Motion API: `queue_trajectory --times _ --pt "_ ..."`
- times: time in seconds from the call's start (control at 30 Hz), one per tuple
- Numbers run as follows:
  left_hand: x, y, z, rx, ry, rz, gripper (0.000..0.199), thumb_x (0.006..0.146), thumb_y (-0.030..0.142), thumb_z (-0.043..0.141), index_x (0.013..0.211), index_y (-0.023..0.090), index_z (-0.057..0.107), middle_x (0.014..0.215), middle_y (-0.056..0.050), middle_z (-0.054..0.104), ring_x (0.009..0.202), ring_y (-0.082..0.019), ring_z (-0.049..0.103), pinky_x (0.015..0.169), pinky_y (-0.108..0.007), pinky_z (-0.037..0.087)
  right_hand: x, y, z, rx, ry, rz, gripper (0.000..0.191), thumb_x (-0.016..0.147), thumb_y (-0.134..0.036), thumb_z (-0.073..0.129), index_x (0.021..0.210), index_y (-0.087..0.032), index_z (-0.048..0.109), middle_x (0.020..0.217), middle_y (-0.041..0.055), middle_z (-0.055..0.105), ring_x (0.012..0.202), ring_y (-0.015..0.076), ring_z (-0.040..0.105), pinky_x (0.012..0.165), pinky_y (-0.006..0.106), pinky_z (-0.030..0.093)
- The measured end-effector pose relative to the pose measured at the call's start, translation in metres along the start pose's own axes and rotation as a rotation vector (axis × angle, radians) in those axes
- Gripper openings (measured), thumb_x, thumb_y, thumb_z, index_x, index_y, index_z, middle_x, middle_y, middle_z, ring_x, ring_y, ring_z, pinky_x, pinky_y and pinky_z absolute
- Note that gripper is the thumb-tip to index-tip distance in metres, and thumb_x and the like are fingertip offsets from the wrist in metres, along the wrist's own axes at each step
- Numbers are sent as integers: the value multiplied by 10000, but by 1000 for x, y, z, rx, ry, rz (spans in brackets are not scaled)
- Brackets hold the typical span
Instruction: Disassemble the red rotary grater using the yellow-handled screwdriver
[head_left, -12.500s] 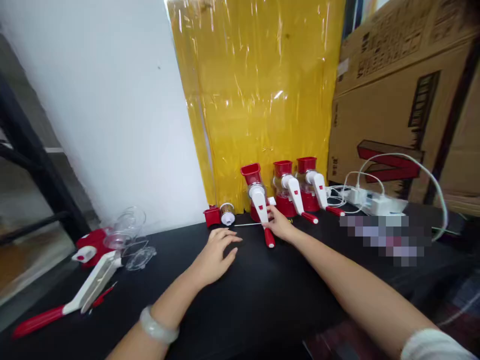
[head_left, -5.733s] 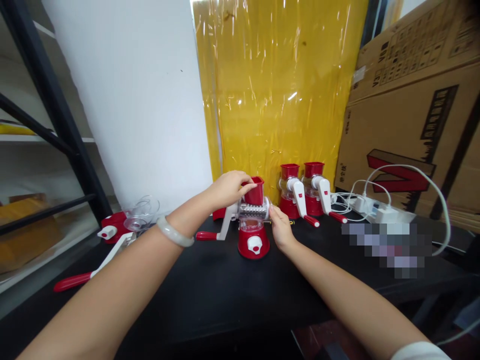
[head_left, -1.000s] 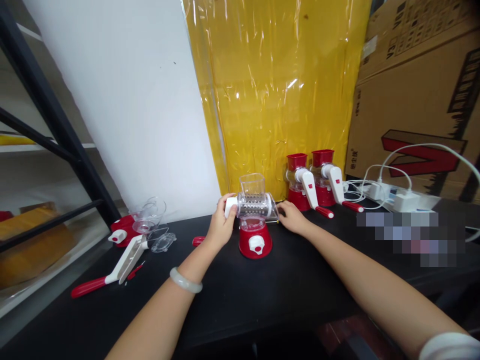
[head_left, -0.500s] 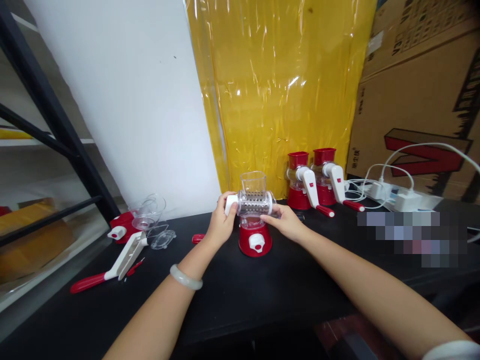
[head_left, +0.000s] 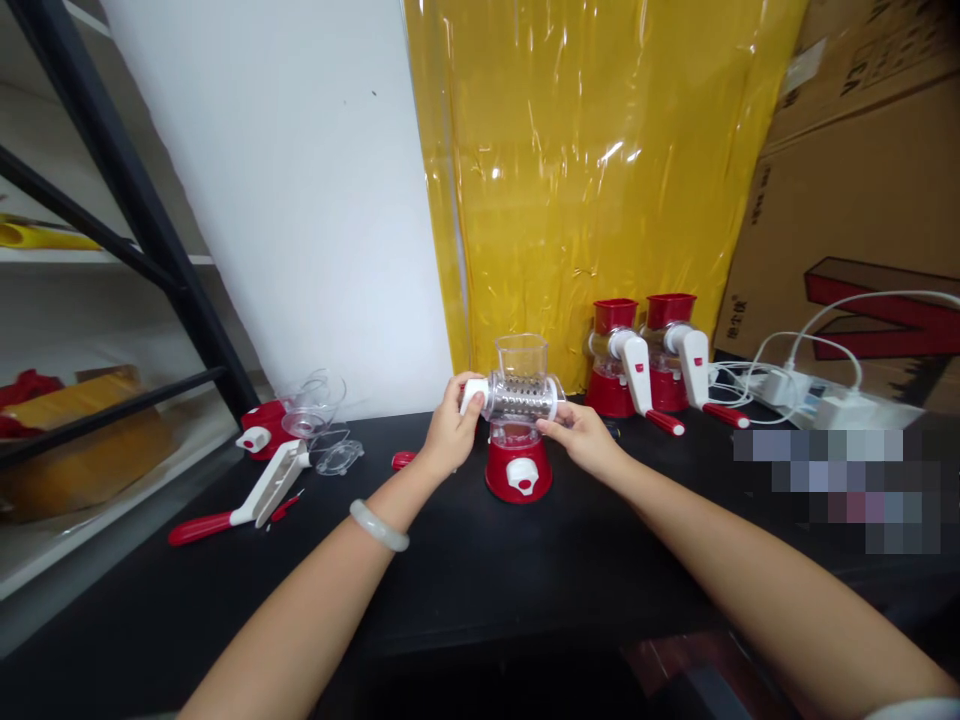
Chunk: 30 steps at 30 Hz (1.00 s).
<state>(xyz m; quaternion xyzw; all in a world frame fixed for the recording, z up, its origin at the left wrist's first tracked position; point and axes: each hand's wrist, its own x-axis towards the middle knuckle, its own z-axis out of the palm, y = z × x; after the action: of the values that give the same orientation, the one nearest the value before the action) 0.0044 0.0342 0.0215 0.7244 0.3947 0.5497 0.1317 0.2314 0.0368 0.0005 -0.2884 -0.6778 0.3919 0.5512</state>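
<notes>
In the middle of the black table stands a rotary grater with a red base (head_left: 498,477), a white knob (head_left: 523,477) and a clear hopper (head_left: 521,352). A perforated metal drum (head_left: 519,400) lies sideways in its see-through housing. My left hand (head_left: 451,430) is closed around the white end (head_left: 475,396) of the grater, thumb in front. My right hand (head_left: 586,438) grips the opposite end of the housing, its thumb along the lower side; some fingers are hidden behind. A red handle end (head_left: 403,460) shows beside my left wrist.
Two assembled rotary graters (head_left: 616,385) stand at the back right, near a power strip (head_left: 847,410) with white cables. At left lie another red base (head_left: 264,432), clear parts (head_left: 311,412) and a white crank with a red handle (head_left: 202,527). A cardboard box (head_left: 847,200) rises at right.
The camera view has shifted, so the scene sits a little farther right. Both hands keep their hold on the grater, and its drum looks nearly unmoved.
</notes>
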Motion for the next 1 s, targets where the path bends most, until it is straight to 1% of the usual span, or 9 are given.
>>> queue_trajectory --times 0.1,0.23,0.33,0.5,0.57,0.73,0.83,0.93,1.0 --pt "-2 1 2 -2 57 -16 441 988 542 454 1264 204 521 1053 -74 672 915 -199 645 836 -319 494 1 0 0 18 -10 14 443 664 -615 781 784 -198 691 778 61 745 750 227 678 771 382 530" --pt "4 2 -5 -13 -39 13 422 976 547 480 1226 213 546 986 -58 671 897 -195 644 822 -313 498 1 -1 -1 -5 -6 13 480 658 -639 777 821 -194 701 799 70 753 750 230 682 757 383 532" --pt "6 -1 -7 -28 -75 44 414 972 547 491 1212 215 550 965 -54 668 879 -188 641 806 -305 497 1 -4 -1 -19 -13 1 460 666 -636 772 770 -199 674 757 57 735 720 217 668 742 377 534" --pt "0 -5 1 -5 45 34 422 991 539 455 1251 212 513 997 -60 666 905 -191 641 808 -311 496 1 -5 -2 -37 -9 -18 446 679 -629 763 725 -200 646 702 40 699 676 197 640 711 362 535" --pt "0 -5 1 -4 55 43 427 993 541 452 1254 208 509 988 -62 667 919 -197 642 813 -318 498 1 -4 -3 -46 -3 -14 451 678 -629 765 721 -196 645 687 37 688 665 191 631 701 357 532" --pt "6 -3 -7 -14 -75 93 433 980 563 469 1216 204 521 943 -50 664 878 -180 642 803 -305 502 1 1 -2 -32 2 -10 489 660 -668 760 756 -199 661 715 44 699 683 198 637 706 360 530" --pt "3 -4 -3 -17 -22 102 430 988 559 458 1229 206 502 996 -61 662 875 -174 637 807 -307 500 0 1 -1 -48 19 -15 500 662 -682 753 759 -200 661 720 44 695 676 193 623 693 354 522" --pt "-1 -5 3 -39 56 87 422 1001 552 428 1249 215 478 1015 -66 656 879 -173 631 807 -308 498 0 1 -1 -90 32 -24 515 666 -702 738 720 -201 633 649 23 642 626 173 576 648 335 496" --pt "0 -4 2 -58 42 68 423 997 558 428 1245 219 479 980 -58 654 863 -172 629 795 -300 497 1 0 -2 -100 29 -25 524 665 -713 731 705 -202 616 632 18 625 620 170 566 641 333 489"
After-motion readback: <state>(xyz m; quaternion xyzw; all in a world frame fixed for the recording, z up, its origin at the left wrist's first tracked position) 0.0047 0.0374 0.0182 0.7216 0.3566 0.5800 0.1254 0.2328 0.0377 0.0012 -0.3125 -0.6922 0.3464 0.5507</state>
